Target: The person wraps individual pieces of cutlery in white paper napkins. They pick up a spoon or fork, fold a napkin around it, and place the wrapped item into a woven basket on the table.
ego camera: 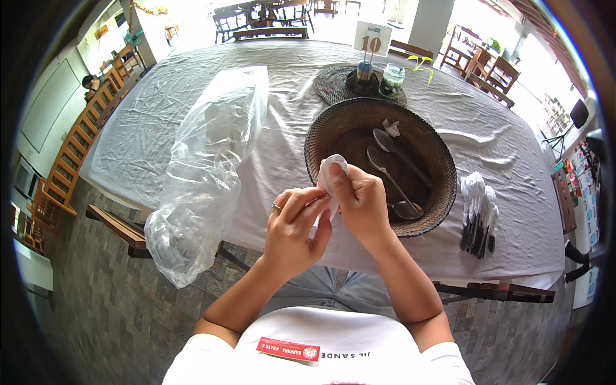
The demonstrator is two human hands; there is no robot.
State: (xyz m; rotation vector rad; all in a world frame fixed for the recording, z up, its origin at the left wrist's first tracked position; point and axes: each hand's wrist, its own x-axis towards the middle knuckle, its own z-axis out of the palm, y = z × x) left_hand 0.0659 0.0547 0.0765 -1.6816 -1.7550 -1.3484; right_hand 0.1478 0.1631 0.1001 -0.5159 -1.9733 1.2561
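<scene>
A white paper napkin point(328, 185), folded narrow and upright, is held between both hands over the near left rim of a round woven basket point(445, 192). My right hand point(363, 204) grips it with the thumb flat along its upper part. The fingertips of my left hand point(294, 228), which wears a ring, pinch its lower edge. Whether anything lies inside the fold is hidden. In the basket are loose metal spoons point(378, 159) and a crumpled scrap of white paper point(391, 128). Right of the basket lies a bundle of cutlery point(479, 214), its upper ends wrapped in white napkins and dark handles towards me.
A large clear plastic bag point(207, 168) lies to the left, overhanging the near edge of the white-clothed table point(284, 134). Behind the basket, a woven placemat point(332, 84) carries a number stand point(373, 38) and a glass jar with a plant point(392, 79). A person point(90, 85) is far left.
</scene>
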